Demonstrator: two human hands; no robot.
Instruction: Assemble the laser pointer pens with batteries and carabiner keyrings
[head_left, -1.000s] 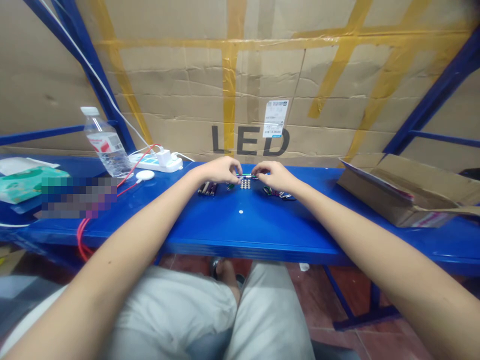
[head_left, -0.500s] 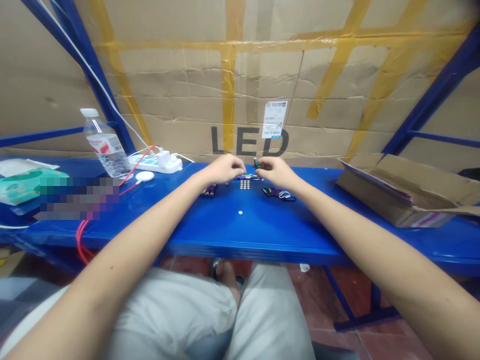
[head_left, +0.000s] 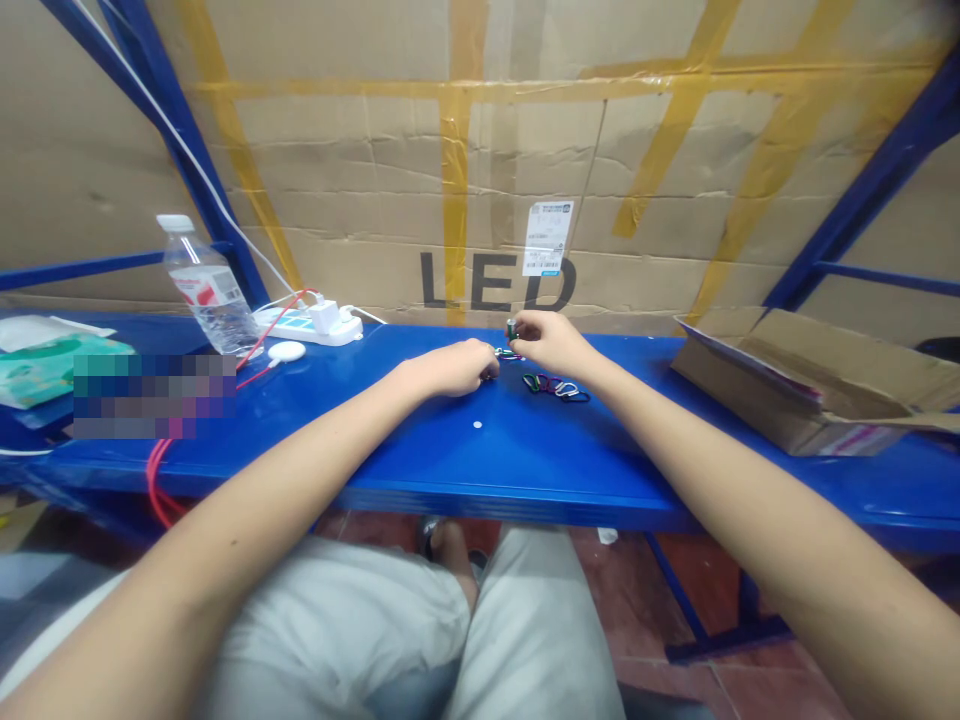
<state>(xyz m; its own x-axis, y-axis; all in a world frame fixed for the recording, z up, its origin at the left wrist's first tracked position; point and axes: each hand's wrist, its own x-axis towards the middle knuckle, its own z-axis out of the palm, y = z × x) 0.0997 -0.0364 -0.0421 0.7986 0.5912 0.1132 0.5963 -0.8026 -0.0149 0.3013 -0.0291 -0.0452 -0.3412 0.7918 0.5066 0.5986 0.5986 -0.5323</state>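
Green cylinder (head_left: pixel 512 329) is at the fingertips of my right hand (head_left: pixel 553 341), pinched between thumb and fingers, up off the blue table (head_left: pixel 420 440). My left hand (head_left: pixel 452 369) is low over the table, fingers curled down; can't tell whether they pinch anything. Versus half a second ago: left hand is nearer me, now covering the spot where rows of small silver pieces showed; dark tubes at left are hidden too. Right hand and cylinder barely change. Cylinder is about upright, long axis near vertical, silver end up, lower part partly behind my fingers. Slim coloured rods (head_left: pixel 509 354) lie on the table below it, partly hidden. Carabiners (head_left: pixel 553 386) lie in a row, just nearer me than the right hand.
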